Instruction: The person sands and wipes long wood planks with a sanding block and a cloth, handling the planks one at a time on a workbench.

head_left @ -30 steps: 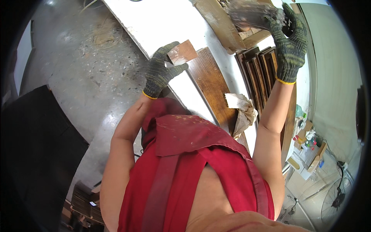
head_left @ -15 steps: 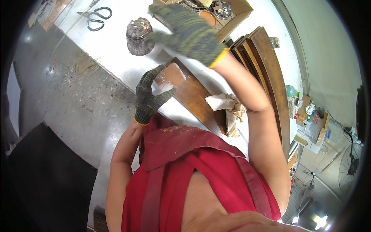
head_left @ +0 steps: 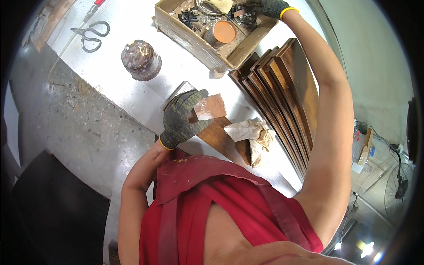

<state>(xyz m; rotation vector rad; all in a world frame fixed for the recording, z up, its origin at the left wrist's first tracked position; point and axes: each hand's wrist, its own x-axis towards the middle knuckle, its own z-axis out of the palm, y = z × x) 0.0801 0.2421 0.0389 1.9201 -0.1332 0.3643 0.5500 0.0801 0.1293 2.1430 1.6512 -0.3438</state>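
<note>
My left hand (head_left: 182,115), in a dark green knit glove with a yellow cuff, grips a thin flat piece smeared with brown (head_left: 211,107), which looks like a scraper. It is held over a brown wooden board (head_left: 218,137) lying on the white table. My right hand (head_left: 273,7), gloved alike, is at the far right corner of a cardboard box (head_left: 194,42), beside a dark crumpled bundle (head_left: 246,17). The frame's top edge cuts off part of that hand, so its fingers cannot be made out. A crumpled cloth or paper (head_left: 251,134) lies on the board's near end.
A paint-crusted jar (head_left: 141,61) stands left of the box, with black-handled scissors (head_left: 91,36) farther left. Inside the box lies an orange-topped can (head_left: 221,33). Several dark wooden boards (head_left: 282,88) lean together at the right. The table edge (head_left: 119,108) borders a grey floor.
My right hand has swept from beside the jar to the box's far right. My left hand has turned the smeared flat piece and shifted slightly right. The view has shifted, showing more of the box.
</note>
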